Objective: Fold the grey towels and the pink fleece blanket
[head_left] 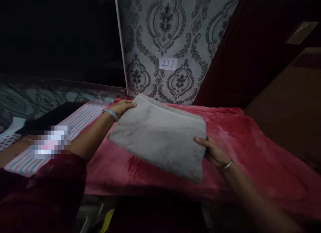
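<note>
A grey plush cloth [160, 136], folded into layers, is held up between my two hands above a red blanket [235, 136]. My left hand [123, 107], with a pale bangle on its wrist, pinches the cloth's upper left corner. At the right edge, my right hand [212, 149] grips the cloth with the thumb on the front face; its other fingers are mostly hidden behind. A silver bracelet circles the right wrist. The cloth's lower edge hangs loose, slanting down to the right.
A striped cloth [82, 117] lies on the left, near a blurred-out patch. Behind stand a large dark screen [60, 39] and patterned wallpaper [165, 22] bearing a paper label [168, 64] marked 277. Dark red wooden furniture [240, 59] rises at the right.
</note>
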`<state>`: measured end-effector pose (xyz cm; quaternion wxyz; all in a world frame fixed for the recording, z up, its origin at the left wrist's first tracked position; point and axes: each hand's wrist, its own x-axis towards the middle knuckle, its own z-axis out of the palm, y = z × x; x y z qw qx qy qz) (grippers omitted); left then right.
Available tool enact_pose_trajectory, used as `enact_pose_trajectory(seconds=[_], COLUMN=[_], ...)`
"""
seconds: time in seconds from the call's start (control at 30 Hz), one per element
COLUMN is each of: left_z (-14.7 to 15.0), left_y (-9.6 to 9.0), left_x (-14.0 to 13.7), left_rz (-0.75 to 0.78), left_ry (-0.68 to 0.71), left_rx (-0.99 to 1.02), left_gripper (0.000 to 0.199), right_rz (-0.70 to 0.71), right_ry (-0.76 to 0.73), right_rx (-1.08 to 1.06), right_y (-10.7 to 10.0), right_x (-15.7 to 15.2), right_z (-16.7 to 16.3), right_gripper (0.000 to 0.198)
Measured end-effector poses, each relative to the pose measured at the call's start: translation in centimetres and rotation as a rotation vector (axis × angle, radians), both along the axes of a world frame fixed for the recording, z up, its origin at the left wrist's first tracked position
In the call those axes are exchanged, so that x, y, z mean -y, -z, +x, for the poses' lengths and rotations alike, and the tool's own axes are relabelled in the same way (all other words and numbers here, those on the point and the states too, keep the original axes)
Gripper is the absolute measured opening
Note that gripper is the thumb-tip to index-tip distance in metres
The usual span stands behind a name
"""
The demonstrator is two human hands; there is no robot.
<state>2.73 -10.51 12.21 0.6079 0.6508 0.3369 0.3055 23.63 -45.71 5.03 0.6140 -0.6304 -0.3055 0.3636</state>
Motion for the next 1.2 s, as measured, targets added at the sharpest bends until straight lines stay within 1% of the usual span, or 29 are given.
enact_pose_trajectory(seconds=[0.07, 0.13, 0.2, 0.27, 0.33, 0.37, 0.4, 0.43, 0.47, 0.5, 0.53, 0.6, 0.67, 0.73, 0.8, 0.83, 0.9, 1.0, 1.07, 1.13, 1.2], left_z=[1.7, 2.8, 3.1, 3.0, 2.8, 2.8, 2.9, 3.1, 3.3, 3.5, 3.7, 3.8, 3.7, 3.5, 3.5, 3.5, 3.6, 3.8, 4.1, 4.6, 5.3], left_y=[1.6, 3.7, 5.4, 6.4, 6.8, 7.0, 7.4, 7.9, 8.6, 9.4, 10.3, 12.3, 13.8, 14.5, 14.5, 14.3, 13.8, 12.9, 12.5, 12.1, 11.7], left_x=[-0.1, 0.2, 0.5, 1.1, 2.7, 4.0, 5.7, 7.7, 9.9, 12.0, 13.8, 16.5, 17.5, 17.0, 15.4, 14.3, 11.5, 6.6, 3.7, 1.5, 0.4], left_rz=[0.08, 0.135, 0.19, 0.243, 0.345, 0.429, 0.521, 0.628, 0.678, 0.675, 0.642, 0.562, 0.514, 0.492, 0.517, 0.568, 0.737, 0.997, 1.095, 1.116, 1.076], left_ry=[-0.027, -0.031, -0.046, -0.074, -0.072, -0.024, 0.059, 0.194, 0.351, 0.499, 0.583, 0.65, 0.636, 0.626, 0.659, 0.681, 0.685, 0.594, 0.562, 0.548, 0.517], left_rx=[-0.16, -0.298, -0.414, -0.502, -0.535, -0.514, -0.474, -0.396, -0.303, -0.224, -0.142, -0.05, -0.016, -0.008, -0.044, -0.099, -0.278, -0.595, -0.738, -0.826, -0.896], left_gripper=[0.035, 0.038, 0.037, 0.035, 0.038, 0.042, 0.046, 0.05, 0.053, 0.056, 0.058, 0.057, 0.056, 0.058, 0.058, 0.058, 0.058, 0.06, 0.06, 0.059, 0.06], right_rz=[-0.04, -0.114, -0.174, -0.195, -0.178, -0.158, -0.131, -0.105, -0.086, -0.083, -0.104, -0.233, -0.402, -0.506, -0.529, -0.529, -0.529, -0.528, -0.518, -0.511, -0.523], right_ry=[0.028, 0.029, 0.02, 0.08, 0.23, 0.295, 0.331, 0.334, 0.306, 0.258, 0.211, 0.115, 0.04, -0.009, -0.024, -0.023, -0.019, -0.016, -0.015, -0.018, -0.028], right_rx=[-0.002, -0.01, -0.011, 0.091, 0.373, 0.552, 0.726, 0.875, 0.99, 1.071, 1.126, 1.193, 1.232, 1.263, 1.286, 1.29, 1.286, 1.273, 1.27, 1.266, 1.252], right_y=[3.5, 6.6, 8.4, 8.9, 8.2, 7.6, 7.1, 6.6, 6.3, 6.3, 6.4, 7.2, 8.1, 8.8, 9.2, 9.3, 9.3, 9.4, 9.3, 9.2, 9.0], right_x=[-0.1, 0.0, 0.6, 1.4, 1.9, 1.7, 1.2, 0.4, -0.6, -1.7, -2.9, -4.9, -6.0, -6.4, -6.3, -6.2, -6.0, -6.0, -6.1, -6.3, -6.3], right_z=[-1.3, -1.1, 0.0, 1.2, 1.5, 1.2, 0.6, -0.2, -1.2, -2.3, -3.4, -5.1, -5.9, -6.1, -5.9, -5.9, -5.8, -5.8, -5.9, -5.9, -6.0], right_gripper=[0.07, 0.075, 0.079, 0.083, 0.082, 0.078, 0.074, 0.07, 0.067, 0.066, 0.066, 0.07, 0.072, 0.071, 0.068, 0.066, 0.062, 0.061, 0.061, 0.061, 0.061])
